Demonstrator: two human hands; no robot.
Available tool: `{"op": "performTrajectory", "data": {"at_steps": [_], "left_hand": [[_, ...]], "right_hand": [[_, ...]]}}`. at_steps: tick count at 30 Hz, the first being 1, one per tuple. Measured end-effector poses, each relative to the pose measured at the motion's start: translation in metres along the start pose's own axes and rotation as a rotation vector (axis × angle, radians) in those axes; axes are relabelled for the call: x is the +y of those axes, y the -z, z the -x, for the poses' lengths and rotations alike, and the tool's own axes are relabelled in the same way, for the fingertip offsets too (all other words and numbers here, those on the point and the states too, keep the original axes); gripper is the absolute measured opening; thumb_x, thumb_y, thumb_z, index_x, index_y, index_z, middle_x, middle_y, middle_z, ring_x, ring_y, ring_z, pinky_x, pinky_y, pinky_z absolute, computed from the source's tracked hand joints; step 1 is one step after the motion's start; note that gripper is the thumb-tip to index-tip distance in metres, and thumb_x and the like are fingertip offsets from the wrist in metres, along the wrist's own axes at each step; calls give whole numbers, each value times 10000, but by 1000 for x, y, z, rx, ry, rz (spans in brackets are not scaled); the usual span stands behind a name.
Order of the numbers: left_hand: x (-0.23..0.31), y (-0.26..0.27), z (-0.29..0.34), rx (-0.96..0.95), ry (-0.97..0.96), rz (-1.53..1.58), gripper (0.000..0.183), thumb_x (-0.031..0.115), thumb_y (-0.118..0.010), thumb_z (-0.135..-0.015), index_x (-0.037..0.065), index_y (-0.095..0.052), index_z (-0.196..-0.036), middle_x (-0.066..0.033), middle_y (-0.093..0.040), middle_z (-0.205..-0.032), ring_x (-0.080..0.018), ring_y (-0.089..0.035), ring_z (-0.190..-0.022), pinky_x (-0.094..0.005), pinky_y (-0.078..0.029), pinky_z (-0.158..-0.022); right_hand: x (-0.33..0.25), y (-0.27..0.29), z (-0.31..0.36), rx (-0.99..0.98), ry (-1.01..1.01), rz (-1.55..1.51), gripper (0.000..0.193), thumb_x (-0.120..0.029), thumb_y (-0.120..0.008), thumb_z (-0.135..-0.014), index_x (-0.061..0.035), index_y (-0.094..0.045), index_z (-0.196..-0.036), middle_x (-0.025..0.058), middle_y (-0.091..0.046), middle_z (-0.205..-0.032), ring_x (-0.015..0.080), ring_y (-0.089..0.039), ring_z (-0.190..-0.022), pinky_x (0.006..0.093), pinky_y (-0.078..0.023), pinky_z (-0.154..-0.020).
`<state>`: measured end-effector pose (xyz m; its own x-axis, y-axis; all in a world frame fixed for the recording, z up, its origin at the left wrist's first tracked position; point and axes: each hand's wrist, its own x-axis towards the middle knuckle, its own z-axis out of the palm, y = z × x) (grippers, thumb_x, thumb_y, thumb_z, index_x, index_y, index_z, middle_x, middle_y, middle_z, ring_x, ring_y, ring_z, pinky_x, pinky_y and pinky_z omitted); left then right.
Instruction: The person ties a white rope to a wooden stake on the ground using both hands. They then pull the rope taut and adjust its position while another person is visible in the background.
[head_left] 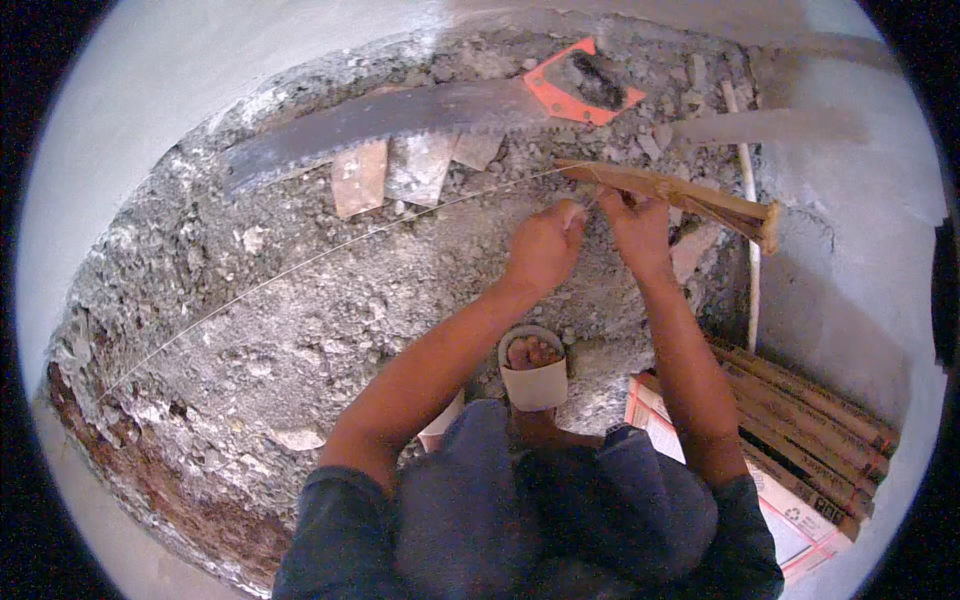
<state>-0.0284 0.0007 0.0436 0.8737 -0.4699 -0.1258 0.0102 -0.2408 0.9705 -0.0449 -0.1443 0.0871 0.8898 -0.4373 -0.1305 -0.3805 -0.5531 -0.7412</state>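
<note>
A thin pale string [380, 228] stretches over the rubble from the lower left up to a brown wooden piece [715, 205]. Just below the wood's left end, my left hand [543, 248] is closed in a pinch, with a small white bit at its fingertips. A short length of string shows between my two hands. My right hand [640, 232] has its fingers pinched together against the lower edge of the wood, on the string. The fingertips partly hide what they grip.
A handsaw [400, 118] with an orange handle lies at the back over several tile pieces [360, 178]. A pale pole [748, 180] runs along the right wall. Stacked boxes [800, 430] stand at lower right. My sandalled foot [533, 365] is on the rough ground.
</note>
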Motion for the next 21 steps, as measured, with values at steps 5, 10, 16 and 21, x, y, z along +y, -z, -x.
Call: {"op": "performTrajectory", "data": {"at_steps": [5,10,16,21], "left_hand": [[1,23,14,-207,23,-57,204,242,-559,-889,46,-600,-931,-188,-633,-888,-383,-611,-814,-432,-491,-705],[17,98,57,-181,73,42,110,130,-572,-889,33,-602,-930,-127,-649,-935,-244,-632,-855,-329,-487,-744],[47,91,22,42,-140,403,102,135,-543,-920,66,-589,-979,-84,-662,-971,-144,-578,-798,-290,-456,-759],[65,81,-30,-26,-20,333,133,157,-556,-907,49,-582,-980,-131,-665,-980,-207,-625,-849,-322,-472,-766]], "right_hand": [[19,-5,1,52,-38,104,209,-101,-631,-828,19,-640,-998,34,-646,-888,124,-576,-795,292,-475,-730],[12,-3,5,40,8,94,215,-94,-607,-828,7,-643,-1014,43,-645,-883,134,-577,-801,295,-472,-742],[-2,1,6,33,48,35,231,-101,-618,-816,-18,-646,-1030,79,-651,-909,164,-594,-828,314,-478,-763],[-2,0,4,-10,-22,17,244,-94,-602,-815,-30,-641,-1047,103,-652,-932,193,-607,-859,324,-483,-759]]}}
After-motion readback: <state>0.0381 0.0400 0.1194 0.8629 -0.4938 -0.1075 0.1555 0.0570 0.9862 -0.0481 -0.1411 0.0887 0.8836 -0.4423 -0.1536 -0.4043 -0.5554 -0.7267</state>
